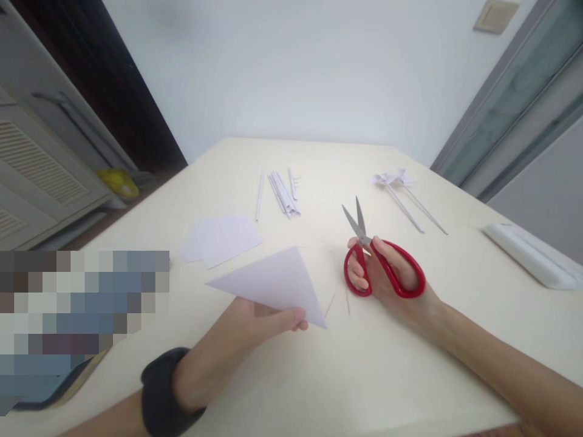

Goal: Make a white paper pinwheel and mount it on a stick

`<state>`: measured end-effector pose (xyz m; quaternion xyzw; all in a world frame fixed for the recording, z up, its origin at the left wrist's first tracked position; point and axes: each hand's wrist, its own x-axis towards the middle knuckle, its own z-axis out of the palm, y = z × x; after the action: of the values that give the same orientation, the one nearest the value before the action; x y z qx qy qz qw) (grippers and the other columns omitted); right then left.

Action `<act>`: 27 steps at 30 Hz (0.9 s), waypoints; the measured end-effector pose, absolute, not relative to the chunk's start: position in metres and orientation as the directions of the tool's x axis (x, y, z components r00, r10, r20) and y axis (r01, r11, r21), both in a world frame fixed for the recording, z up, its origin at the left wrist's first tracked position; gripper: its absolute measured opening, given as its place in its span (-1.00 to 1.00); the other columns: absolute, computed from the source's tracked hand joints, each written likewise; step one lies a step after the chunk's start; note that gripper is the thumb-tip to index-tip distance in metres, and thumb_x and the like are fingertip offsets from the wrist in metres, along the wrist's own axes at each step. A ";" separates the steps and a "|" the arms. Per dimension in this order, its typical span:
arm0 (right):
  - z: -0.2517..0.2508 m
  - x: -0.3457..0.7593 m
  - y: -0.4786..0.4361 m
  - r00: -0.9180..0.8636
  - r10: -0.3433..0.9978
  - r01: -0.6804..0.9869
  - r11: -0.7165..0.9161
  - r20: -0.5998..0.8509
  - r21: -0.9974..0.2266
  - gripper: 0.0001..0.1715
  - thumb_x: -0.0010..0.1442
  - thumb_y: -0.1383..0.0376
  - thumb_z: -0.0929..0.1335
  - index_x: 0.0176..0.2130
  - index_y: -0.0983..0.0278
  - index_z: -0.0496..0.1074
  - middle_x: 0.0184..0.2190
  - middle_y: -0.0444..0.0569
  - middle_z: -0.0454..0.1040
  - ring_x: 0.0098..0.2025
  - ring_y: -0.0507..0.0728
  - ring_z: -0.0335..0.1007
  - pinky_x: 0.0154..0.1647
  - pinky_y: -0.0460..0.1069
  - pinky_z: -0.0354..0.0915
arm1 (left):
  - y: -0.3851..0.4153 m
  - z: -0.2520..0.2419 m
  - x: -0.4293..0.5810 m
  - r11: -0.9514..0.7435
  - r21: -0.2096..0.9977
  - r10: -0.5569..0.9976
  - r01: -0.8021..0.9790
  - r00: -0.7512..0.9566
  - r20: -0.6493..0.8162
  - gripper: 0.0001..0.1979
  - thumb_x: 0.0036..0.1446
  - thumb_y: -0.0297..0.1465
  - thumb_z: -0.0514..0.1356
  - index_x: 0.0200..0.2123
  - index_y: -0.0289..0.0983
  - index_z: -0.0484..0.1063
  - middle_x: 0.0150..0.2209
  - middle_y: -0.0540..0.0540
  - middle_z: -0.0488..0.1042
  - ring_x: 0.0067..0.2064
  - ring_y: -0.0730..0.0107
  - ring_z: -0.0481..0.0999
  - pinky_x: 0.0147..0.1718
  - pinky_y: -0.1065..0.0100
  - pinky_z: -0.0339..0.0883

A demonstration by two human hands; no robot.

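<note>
Left hand (255, 325): fingers pinching triangular paper (277, 276), 6 o'clock in view, above surface (310, 382). Right hand (378, 279): fingers curled through scissors (362, 239), blades parted, 2–3 o'clock from paper. Rolls (284, 195) at paper's 12.

Comes to one left hand (262, 321) and one right hand (385, 288); one pair of red scissors (363, 240); one folded paper triangle (277, 279). Adds at least two flat paper sheets (232, 238) and at least two thin slivers (347, 300). Counts two paper pinwheels (385, 179) on two sticks (405, 208), two single paper rolls (260, 197), and one bundle of rolls (283, 195) packed too closely to number. Includes also one black wristband (159, 391), one long white object (528, 254) and one wall switch (496, 16).
</note>
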<state>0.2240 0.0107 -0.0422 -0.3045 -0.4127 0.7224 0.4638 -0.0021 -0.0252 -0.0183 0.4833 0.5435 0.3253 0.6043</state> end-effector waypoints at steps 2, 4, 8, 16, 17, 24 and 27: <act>-0.043 0.224 0.012 -0.422 0.905 -0.373 -0.218 -0.044 -0.902 -0.59 0.33 0.10 0.06 -0.14 0.26 0.31 -0.50 -0.09 0.36 -0.48 0.03 0.27 -0.42 -0.05 0.20 | -0.025 -0.018 -0.005 0.256 0.961 0.942 0.107 0.196 -0.273 -0.93 -0.03 -0.37 0.25 -0.44 -0.24 0.45 -0.45 -0.01 0.50 -0.33 0.27 0.47 -0.26 0.28 0.33; -0.045 0.224 0.012 -0.463 0.886 -0.302 -0.173 -0.014 -0.937 -0.57 0.33 0.09 0.04 -0.12 0.26 0.30 -0.49 -0.09 0.36 -0.46 0.05 0.29 -0.39 -0.02 0.21 | -0.024 -0.017 -0.008 0.140 0.987 0.961 0.076 0.231 -0.154 -0.90 0.02 -0.38 0.21 -0.51 -0.23 0.43 -0.46 0.00 0.46 -0.35 0.32 0.43 -0.29 0.33 0.31; -0.033 0.221 0.008 -0.551 0.828 -0.109 0.051 0.103 -0.993 -0.66 0.32 0.12 0.11 -0.11 0.27 0.27 -0.48 -0.10 0.36 -0.47 0.04 0.27 -0.35 0.00 0.21 | -0.023 -0.005 -0.016 -0.112 0.992 0.947 0.061 0.308 0.088 -0.73 0.11 -0.35 0.14 -0.62 -0.24 0.38 -0.50 -0.03 0.42 -0.37 0.33 0.40 -0.26 0.35 0.28; 0.073 0.200 -0.018 -0.625 0.750 0.020 0.292 0.216 -0.956 -0.78 0.22 0.19 0.29 -0.14 0.21 0.25 -0.37 -0.10 0.34 -0.44 0.00 0.24 -0.35 0.00 0.23 | -0.026 0.082 -0.023 -0.425 0.882 0.883 0.202 0.308 0.354 -0.70 0.17 -0.28 0.08 -0.55 -0.21 0.45 -0.47 -0.05 0.49 -0.32 0.25 0.44 -0.25 0.35 0.29; 0.088 0.196 -0.021 -0.607 0.760 0.009 0.301 0.234 -0.953 -0.76 0.18 0.22 0.33 -0.14 0.20 0.25 -0.36 -0.11 0.33 -0.42 0.00 0.25 -0.35 -0.02 0.23 | -0.028 0.095 -0.022 -0.470 0.852 0.866 0.231 0.308 0.394 -0.70 0.18 -0.29 0.08 -0.55 -0.20 0.44 -0.46 -0.02 0.49 -0.30 0.28 0.45 -0.22 0.38 0.28; 0.157 0.164 -0.049 -0.476 0.692 -0.327 0.434 0.543 -0.840 -0.61 0.06 0.36 0.41 -0.13 0.15 0.24 -0.32 -0.13 0.31 -0.43 0.02 0.32 -0.32 0.02 0.29 | -0.053 0.157 -0.012 -0.664 0.742 0.733 0.087 0.266 0.626 -0.79 0.14 -0.37 0.14 -0.55 -0.17 0.42 -0.49 0.11 0.47 -0.37 0.42 0.45 -0.29 0.45 0.36; 0.166 0.154 -0.065 -0.390 0.683 -0.369 0.498 0.617 -0.785 -0.65 0.09 0.38 0.39 -0.14 0.14 0.25 -0.37 -0.14 0.32 -0.37 0.06 0.34 -0.32 0.00 0.27 | -0.065 0.164 -0.016 -0.735 0.657 0.678 0.170 0.221 0.701 -0.76 0.11 -0.32 0.16 -0.60 -0.15 0.43 -0.52 0.13 0.49 -0.37 0.43 0.48 -0.18 0.46 0.35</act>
<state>0.1539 -0.0655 0.1656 -0.1162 -0.6764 0.4872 0.5401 -0.0156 -0.0651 0.1637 0.7472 0.2837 0.5559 0.2285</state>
